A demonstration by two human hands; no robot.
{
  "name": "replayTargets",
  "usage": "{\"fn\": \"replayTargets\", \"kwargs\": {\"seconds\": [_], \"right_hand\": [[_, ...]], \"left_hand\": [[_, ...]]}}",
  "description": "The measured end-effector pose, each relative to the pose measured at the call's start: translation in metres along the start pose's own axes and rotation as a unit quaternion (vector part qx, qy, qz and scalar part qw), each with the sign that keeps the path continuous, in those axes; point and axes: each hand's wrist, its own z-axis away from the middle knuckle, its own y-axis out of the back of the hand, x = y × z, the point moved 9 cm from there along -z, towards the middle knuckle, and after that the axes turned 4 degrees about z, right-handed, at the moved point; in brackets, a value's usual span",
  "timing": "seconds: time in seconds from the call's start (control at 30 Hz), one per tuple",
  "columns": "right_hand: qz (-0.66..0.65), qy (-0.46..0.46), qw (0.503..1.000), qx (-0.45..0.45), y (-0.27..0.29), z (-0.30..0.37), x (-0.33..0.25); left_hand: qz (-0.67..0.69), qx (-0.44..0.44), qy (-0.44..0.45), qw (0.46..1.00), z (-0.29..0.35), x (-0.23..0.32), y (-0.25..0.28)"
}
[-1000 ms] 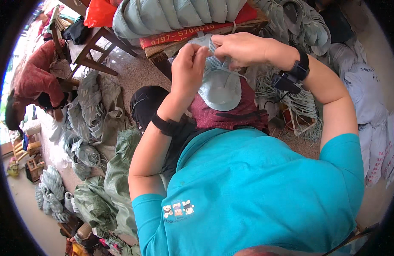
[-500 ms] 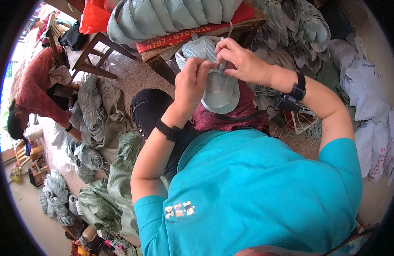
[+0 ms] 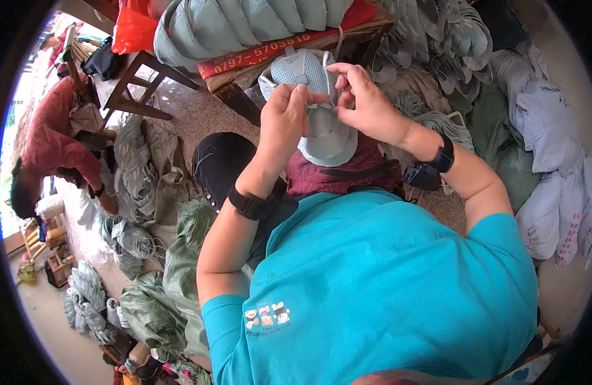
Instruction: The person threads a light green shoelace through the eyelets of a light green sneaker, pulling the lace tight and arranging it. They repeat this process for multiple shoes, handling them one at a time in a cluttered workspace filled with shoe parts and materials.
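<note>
A pale grey-green shoe upper (image 3: 328,151) lies over my lap, its rounded, smooth end toward me and its perforated part pointing at the bench. My left hand (image 3: 284,115) is closed above its middle, thumb and forefinger pressed together; what they pinch is too small to make out. To the right, my right hand (image 3: 369,106) hovers over the same stretch of the upper. Its fingers are curled, with the forefinger beside a white edge or cord. Any thin strand between the two hands cannot be told clearly.
A wooden bench (image 3: 235,102) ahead carries a row of nested grey-green shoe pieces (image 3: 244,29) on red cloth. Bundled pieces (image 3: 437,38) stand at the far right, near white sacks (image 3: 549,128). At left, a co-worker in red (image 3: 58,141) bends over more bundles; green sacks (image 3: 151,308) lie nearer.
My hands, which met over the upper, have drawn slightly apart. The left has lowered a little and the right has shifted right. More of the perforated part shows.
</note>
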Motion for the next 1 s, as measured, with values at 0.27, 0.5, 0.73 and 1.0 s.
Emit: {"fn": "replayTargets", "kwargs": {"seconds": [0.27, 0.5, 0.73, 1.0], "right_hand": [[0.021, -0.038, 0.998, -0.051, -0.006, -0.01, 0.006], [0.051, -0.025, 0.997, -0.06, -0.005, -0.019, -0.008], [0.087, -0.018, 0.993, -0.082, -0.004, -0.025, -0.016], [0.356, 0.181, 0.909, -0.119, -0.005, -0.022, -0.056]], "left_hand": [[0.075, -0.009, -0.006, 0.997, 0.001, -0.008, -0.003], [0.105, -0.007, -0.042, 0.994, 0.005, -0.006, -0.005], [0.114, -0.002, -0.054, 0.992, 0.005, -0.011, -0.006], [-0.197, 0.061, -0.267, 0.941, 0.017, 0.019, -0.009]]}}
